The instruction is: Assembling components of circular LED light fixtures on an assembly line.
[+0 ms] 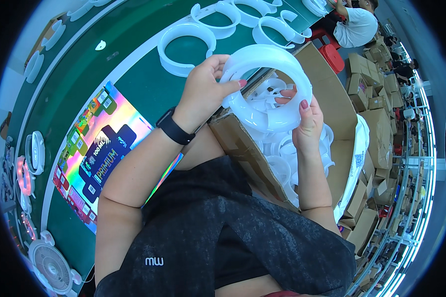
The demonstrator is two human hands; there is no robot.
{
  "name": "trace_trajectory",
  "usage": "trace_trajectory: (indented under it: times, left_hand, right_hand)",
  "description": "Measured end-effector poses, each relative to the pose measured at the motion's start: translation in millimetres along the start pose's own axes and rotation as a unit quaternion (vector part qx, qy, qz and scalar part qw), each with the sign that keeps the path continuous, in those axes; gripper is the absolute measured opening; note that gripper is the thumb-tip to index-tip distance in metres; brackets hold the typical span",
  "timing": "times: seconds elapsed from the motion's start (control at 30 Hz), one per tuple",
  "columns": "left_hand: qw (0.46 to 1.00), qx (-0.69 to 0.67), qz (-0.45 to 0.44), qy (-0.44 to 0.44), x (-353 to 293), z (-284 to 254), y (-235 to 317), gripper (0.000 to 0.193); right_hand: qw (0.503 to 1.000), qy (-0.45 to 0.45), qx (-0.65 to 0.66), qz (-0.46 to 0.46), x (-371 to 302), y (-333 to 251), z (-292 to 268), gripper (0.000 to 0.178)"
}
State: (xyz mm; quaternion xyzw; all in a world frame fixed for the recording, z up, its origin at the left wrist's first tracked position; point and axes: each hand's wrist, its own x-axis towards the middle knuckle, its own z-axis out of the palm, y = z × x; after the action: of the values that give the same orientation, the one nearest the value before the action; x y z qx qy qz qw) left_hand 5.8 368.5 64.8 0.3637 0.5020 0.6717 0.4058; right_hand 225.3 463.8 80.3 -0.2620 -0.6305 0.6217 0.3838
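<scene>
Head view: both hands, left hand point(203, 84) and right hand point(307, 121), grasp white ring point(267, 59) over brown carton point(327, 94) beside rainbow box point(104, 148).

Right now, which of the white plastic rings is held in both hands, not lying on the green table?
The large white plastic ring above the open cardboard box: the left hand and right hand grip it, while the other rings lie flat on the green table.
</scene>
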Motion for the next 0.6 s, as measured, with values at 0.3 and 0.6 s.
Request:
trace_trajectory:
  times: [0.3,0.6]
  left_hand:
    - [0.982,-0.143,-0.118,-0.028,-8.3,15.9,3.5,0.038]
    - [0.978,-0.086,-0.16,-0.101,-4.4,6.7,12.4,0.027]
  right_hand:
    - [0.994,0.065,0.088,0.009,-0.4,-3.7,-0.5,0.061]
    - [0.993,0.093,0.042,0.063,10.3,-14.4,-15.6,0.063]
